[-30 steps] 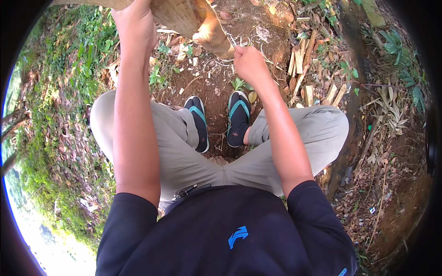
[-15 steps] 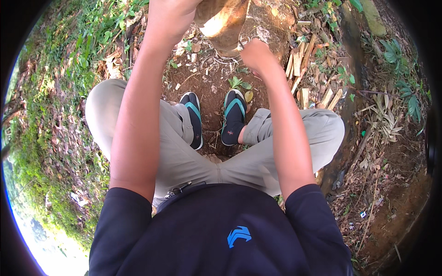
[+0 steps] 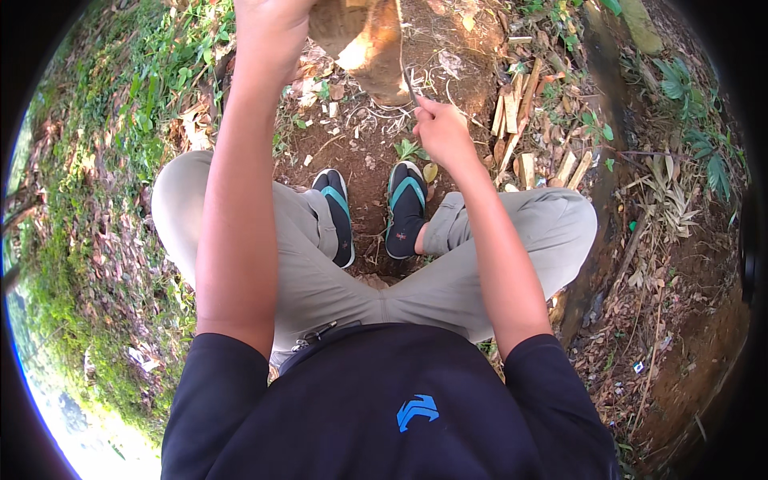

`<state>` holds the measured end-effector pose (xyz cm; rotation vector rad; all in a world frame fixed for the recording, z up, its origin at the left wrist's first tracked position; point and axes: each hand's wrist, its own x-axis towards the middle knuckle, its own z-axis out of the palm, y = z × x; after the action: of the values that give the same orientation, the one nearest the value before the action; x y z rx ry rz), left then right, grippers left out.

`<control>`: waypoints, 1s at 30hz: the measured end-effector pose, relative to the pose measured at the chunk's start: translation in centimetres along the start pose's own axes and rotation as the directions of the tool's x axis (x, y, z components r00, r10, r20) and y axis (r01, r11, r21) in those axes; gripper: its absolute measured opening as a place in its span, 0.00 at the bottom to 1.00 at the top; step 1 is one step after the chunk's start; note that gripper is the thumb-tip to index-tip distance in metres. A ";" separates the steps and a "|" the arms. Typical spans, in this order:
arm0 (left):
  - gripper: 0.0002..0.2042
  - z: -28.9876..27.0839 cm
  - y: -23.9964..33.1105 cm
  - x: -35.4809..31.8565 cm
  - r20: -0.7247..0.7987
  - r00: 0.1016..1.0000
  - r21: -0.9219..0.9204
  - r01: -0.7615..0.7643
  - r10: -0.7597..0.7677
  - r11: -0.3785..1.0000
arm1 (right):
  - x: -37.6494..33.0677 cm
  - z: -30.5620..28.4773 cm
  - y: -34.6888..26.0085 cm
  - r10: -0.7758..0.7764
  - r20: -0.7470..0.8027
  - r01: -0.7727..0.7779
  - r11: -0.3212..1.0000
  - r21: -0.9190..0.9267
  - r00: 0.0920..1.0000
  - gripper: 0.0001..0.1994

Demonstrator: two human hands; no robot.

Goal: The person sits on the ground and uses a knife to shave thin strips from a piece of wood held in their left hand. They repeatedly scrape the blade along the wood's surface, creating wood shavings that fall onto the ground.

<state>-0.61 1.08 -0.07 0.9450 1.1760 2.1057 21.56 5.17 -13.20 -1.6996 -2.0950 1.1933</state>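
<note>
My right hand (image 3: 445, 136) is closed around a thin, dark tool (image 3: 413, 86) that looks like a knife blade; its handle is hidden in the fist. The tool's tip points up at the right edge of a brown, rough-surfaced piece (image 3: 384, 70), perhaps wood, with a bright sunlit patch. Along that edge runs a thin, pale line. My left hand (image 3: 274, 22) is at the top left of this piece. The upper picture edge cuts off its fingers, so its grip cannot be seen.
Pale split wood pieces (image 3: 512, 112) lie on the ground to the right, with more short ones near my right knee. Pale shavings (image 3: 392, 114) and chips cover the soil before my sandalled feet (image 3: 406, 208). Green plants (image 3: 144, 96) and leaf litter stretch along the left.
My right hand has come down toward me, and the thin tool now shows above it. My left hand and the brown piece have shifted slightly left.
</note>
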 end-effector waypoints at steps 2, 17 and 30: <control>0.23 0.1 0.0 0.2 -0.009 1.000 0.009 -0.003 0.003 1.000 | -0.3 0.0 0.0 -0.036 -0.020 0.036 0.999 0.003 0.999 0.15; 0.22 -0.6 -1.1 1.4 -0.018 1.000 -0.129 0.014 -0.016 0.992 | 1.5 1.1 -3.3 0.007 -0.001 -0.007 0.980 -0.199 1.000 0.13; 0.22 -0.3 -1.1 1.6 -0.087 0.996 -0.134 0.006 -0.018 0.991 | 5.4 0.3 -4.5 0.047 0.208 0.037 0.923 -0.383 0.977 0.15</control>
<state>-1.73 2.62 -0.63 0.7898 1.0646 2.2056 16.39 9.75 -12.09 -1.7969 -2.6020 1.0572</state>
